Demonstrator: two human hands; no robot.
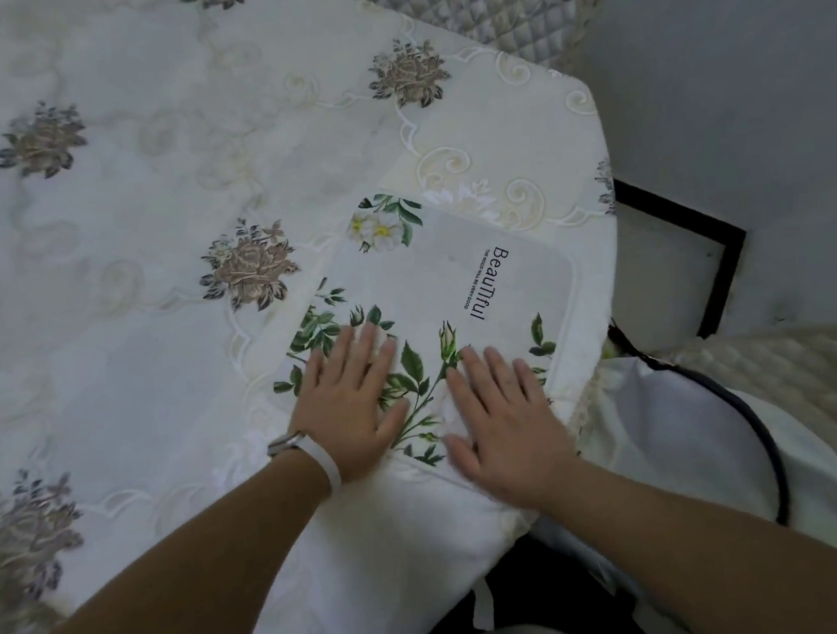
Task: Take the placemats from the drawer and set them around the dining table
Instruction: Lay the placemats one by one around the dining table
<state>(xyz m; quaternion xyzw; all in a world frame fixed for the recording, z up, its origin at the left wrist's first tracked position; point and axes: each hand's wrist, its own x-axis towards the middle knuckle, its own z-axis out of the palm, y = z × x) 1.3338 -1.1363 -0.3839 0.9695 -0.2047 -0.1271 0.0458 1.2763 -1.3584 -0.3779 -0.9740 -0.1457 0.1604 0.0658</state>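
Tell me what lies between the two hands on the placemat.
Head view: no separate thing lies between the left hand and the right hand, only the printed green leaves and stem of the placemat that both press flat.

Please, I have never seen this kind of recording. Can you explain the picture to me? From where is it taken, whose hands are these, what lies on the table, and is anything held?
There is no machine here. A person wears a camera on the head, so the single picture looks down along their own arms. The left hand, with a white wristband, and the right hand both lie flat, fingers straight, on a white placemat printed with green leaves and the word "Beautiful". The placemat lies near the corner of a table covered by an embroidered tablecloth. Nothing is held; the hands only press on the placemat.
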